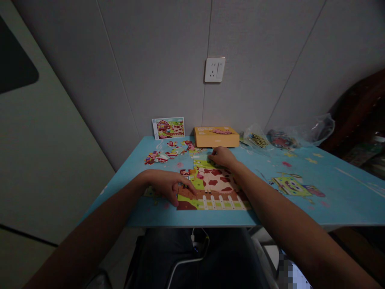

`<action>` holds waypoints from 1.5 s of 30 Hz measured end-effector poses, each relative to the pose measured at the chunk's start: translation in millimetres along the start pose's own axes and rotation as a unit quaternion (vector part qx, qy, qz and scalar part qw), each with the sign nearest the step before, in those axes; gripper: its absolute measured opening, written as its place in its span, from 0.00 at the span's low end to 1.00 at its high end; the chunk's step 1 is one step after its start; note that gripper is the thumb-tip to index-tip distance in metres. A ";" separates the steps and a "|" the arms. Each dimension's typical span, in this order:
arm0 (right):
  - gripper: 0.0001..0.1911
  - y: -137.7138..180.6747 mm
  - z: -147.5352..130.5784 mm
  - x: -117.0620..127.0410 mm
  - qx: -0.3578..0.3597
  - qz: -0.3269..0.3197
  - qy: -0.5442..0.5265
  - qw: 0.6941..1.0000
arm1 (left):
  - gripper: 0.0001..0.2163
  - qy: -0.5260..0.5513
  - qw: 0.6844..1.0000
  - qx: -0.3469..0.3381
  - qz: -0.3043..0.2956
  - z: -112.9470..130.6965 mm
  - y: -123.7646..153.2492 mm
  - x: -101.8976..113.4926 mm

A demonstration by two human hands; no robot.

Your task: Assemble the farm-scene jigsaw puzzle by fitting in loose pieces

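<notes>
A partly assembled jigsaw puzzle (215, 180) lies flat before me, showing a brown-spotted cow, a brown field and a white fence. My left hand (170, 185) rests at its left side, fingers spread, with fingertips on the brown strip. At the puzzle's upper edge, my right hand (222, 156) has its fingers bent together over the green part; whatever they may hold is hidden. Loose puzzle pieces (156, 157) are strewn on the table left of and behind the puzzle. A picture card (169, 128) of the farm scene leans against the wall.
An orange box (216, 137) stands at the back of the blue printed table (186, 218). Right of it lie a clear bag of pieces (257, 139) and another plastic bag (313, 130). The wall with a socket (214, 69) borders the table's back.
</notes>
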State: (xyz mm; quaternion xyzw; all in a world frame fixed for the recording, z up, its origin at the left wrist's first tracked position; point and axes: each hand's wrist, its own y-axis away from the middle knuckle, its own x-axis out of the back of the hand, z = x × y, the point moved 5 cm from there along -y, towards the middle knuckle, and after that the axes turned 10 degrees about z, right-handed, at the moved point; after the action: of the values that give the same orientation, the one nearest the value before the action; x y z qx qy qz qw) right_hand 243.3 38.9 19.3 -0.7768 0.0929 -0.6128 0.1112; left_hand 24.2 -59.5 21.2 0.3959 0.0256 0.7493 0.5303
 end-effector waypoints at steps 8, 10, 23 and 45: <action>0.15 -0.5 1.3 -1.8 -0.005 -0.002 0.000 1.000 | 0.34 -0.015 1.000 0.018 -0.010 -11.3 -4.2 -0.3; 0.15 -0.7 1.6 -2.2 -0.006 -0.003 0.000 1.000 | 0.34 -0.017 0.999 0.024 -0.014 -12.1 -3.8 -0.4; 0.14 -0.3 1.7 -1.5 -0.007 -0.002 -0.007 1.000 | 0.35 -0.028 0.999 -0.002 -0.017 -6.7 0.0 0.5; 0.19 -4.4 16.6 0.1 -0.028 0.013 0.041 0.999 | 0.14 -0.068 0.960 -0.091 0.256 -20.6 -8.9 34.4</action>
State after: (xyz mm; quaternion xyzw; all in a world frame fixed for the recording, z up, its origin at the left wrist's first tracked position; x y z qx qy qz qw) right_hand 259.6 44.0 17.0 -0.7528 0.1244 -0.6397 0.0931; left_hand 14.0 -19.8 22.5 0.3892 -0.1812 0.8304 0.3551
